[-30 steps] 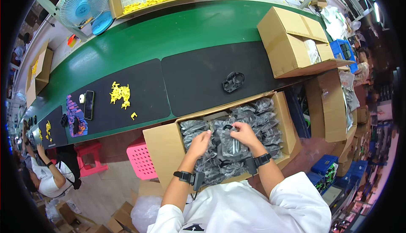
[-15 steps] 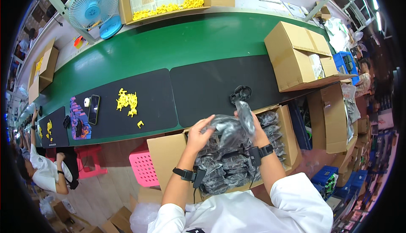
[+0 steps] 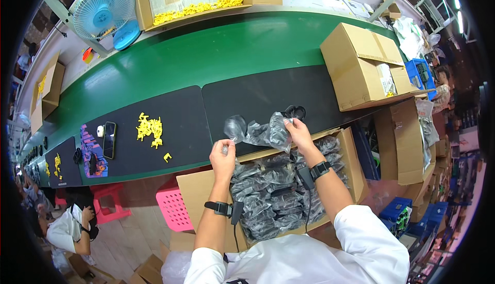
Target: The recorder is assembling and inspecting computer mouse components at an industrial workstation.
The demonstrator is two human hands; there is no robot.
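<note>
A clear plastic bag (image 3: 256, 132) is stretched between my two hands over the near edge of the black mat (image 3: 247, 96). My left hand (image 3: 223, 159) is closed on its left end with the fingers pinched. My right hand (image 3: 299, 133) grips its bulging right end, where something dark seems to be inside, too blurred by the plastic to name. Just behind the right hand lies a black rounded part (image 3: 296, 112), partly hidden by the bag. Below both hands is an open cardboard box (image 3: 356, 168) packed with several bagged dark items (image 3: 273, 191).
Small yellow plastic pieces (image 3: 149, 128) lie on the left mat, beside a phone (image 3: 109, 139). A large carton (image 3: 356, 67) stands at the right of the green bench (image 3: 206, 49). A pink stool (image 3: 170, 206) is left of the open box. Another person (image 3: 69, 227) sits far left.
My hands have moved apart and the bag is now drawn out sideways between them. The left hand has gone from spread fingers to a pinch, slightly lower and left.
</note>
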